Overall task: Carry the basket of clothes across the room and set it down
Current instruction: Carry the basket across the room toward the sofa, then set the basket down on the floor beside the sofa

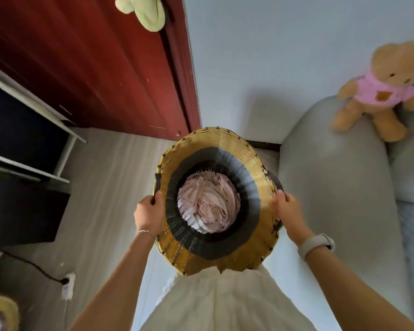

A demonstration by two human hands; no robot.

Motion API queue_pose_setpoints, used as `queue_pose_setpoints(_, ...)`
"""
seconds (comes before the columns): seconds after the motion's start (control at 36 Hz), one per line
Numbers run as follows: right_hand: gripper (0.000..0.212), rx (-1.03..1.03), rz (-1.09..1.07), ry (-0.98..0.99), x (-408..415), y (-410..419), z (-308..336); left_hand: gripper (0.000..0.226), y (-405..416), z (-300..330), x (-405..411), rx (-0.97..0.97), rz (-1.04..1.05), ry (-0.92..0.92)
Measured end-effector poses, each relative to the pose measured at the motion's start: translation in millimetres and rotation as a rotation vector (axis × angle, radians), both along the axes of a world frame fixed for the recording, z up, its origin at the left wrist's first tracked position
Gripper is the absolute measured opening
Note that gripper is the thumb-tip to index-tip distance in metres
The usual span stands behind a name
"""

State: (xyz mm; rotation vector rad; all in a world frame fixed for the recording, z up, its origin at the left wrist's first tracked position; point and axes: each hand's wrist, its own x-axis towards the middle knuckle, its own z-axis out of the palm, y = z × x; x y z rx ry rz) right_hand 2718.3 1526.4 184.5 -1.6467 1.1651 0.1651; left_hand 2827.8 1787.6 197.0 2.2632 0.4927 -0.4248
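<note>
I look straight down into a deep woven basket [256, 173] with yellow, grey and black bands, held in front of my body above the floor. Pale pink and white clothes [208, 204] lie bunched at its bottom. My left hand [148, 215] grips the dark handle on the basket's left rim. My right hand [288, 211] holds the right rim just below the other dark handle; a grey watch sits on that wrist.
A grey sofa [339, 187] stands right of the basket, with a teddy bear [380, 89] in a pink shirt on its arm. A red door [93, 68] is ahead left. A dark shelf unit [22, 144] stands left. A power strip [68, 285] and cable lie on the floor.
</note>
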Motion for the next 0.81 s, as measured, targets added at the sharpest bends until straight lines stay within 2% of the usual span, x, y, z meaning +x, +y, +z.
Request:
queue_pose_setpoints(0.25,0.032,-0.019,-0.048,0.08,44.5,-35.1,-29.6,0.038,-45.9,-40.6,64.2,0.009,-0.087,0.062)
queue_pose_setpoints(0.44,0.03,-0.062,-0.116,0.091,109.9,-79.1,-52.1,0.036,-94.9,-85.8,134.2,-0.032,-0.179,0.126)
queue_pose_setpoints(0.64,0.03,-0.065,-0.127,0.114,159.3,-106.8,-110.5,0.037,-127.9,-147.1,185.3,-0.045,-0.15,0.189)
queue_pose_setpoints(0.81,0.032,-0.109,-0.168,0.136,182.6,-134.2,-164.3,0.036,-155.5,-190.0,210.2,-0.074,-0.148,0.146)
